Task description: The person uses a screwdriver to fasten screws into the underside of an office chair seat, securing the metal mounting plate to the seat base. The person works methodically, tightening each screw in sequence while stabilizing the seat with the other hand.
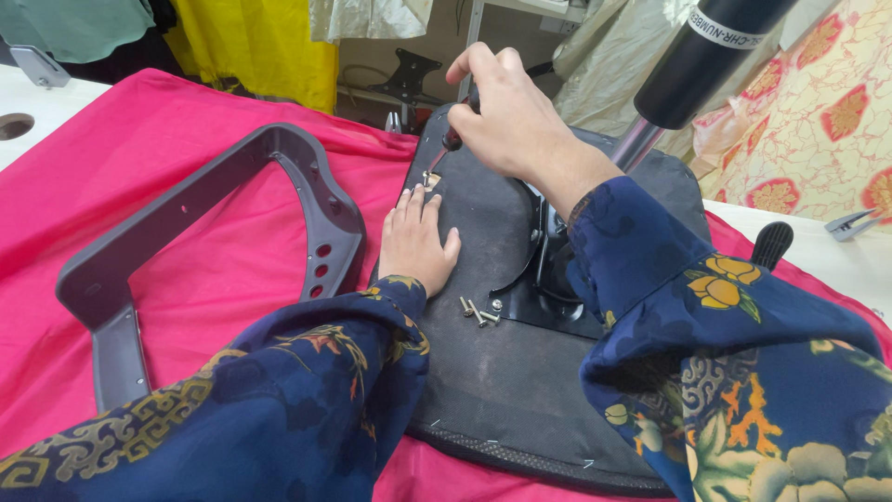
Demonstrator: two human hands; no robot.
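Observation:
A black chair seat (502, 390) lies upside down on a pink cloth (204, 270). My left hand (413, 240) rests flat on the seat's underside near its left edge, fingers together. Above it, my right hand (506, 116) is closed around a dark-handled screwdriver (453, 138) whose tip points down at a small fitting (431, 178) just beyond my left fingertips. Several loose screws (478, 310) lie on the seat by my left wrist. A black metal mechanism plate (548, 279) is fixed at the seat's middle, with a gas cylinder (692, 65) rising from it.
A grey plastic armrest frame (307, 186) lies on the cloth to the left of the seat. A black lever knob (771, 244) sticks up at the right. Yellow and green fabrics (255, 46) hang at the back, patterned fabric (818, 121) at the right. White table surface (28, 112) shows far left.

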